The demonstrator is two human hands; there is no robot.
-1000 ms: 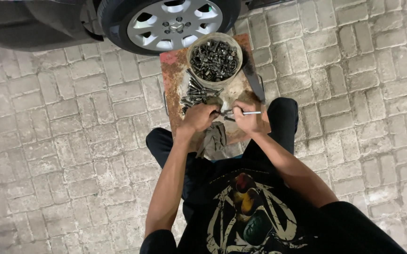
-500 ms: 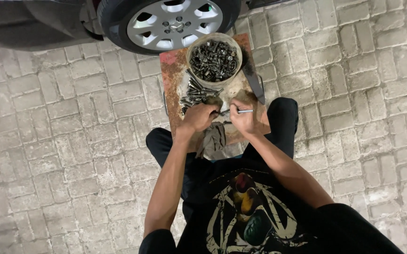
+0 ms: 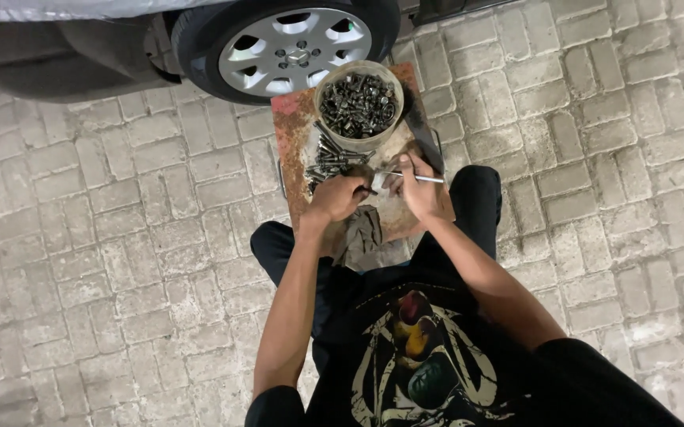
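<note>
Grey paving bricks lay under a rusty metal tray. Left hand was closed around a small metal part; right hand pinched a thin metal rod. Beyond both grips, loose bolts lay outside the full bowl.

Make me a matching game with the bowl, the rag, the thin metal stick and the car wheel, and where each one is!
Things:
1. bowl of bolts
2. rag
3. thin metal rod
4. car wheel

Places:
A. in the right hand
B. beyond the tray, at the top
C. below the left hand
D. on the far end of the rusty tray

Pairs: 1-D, 2-C, 3-A, 4-B
</note>
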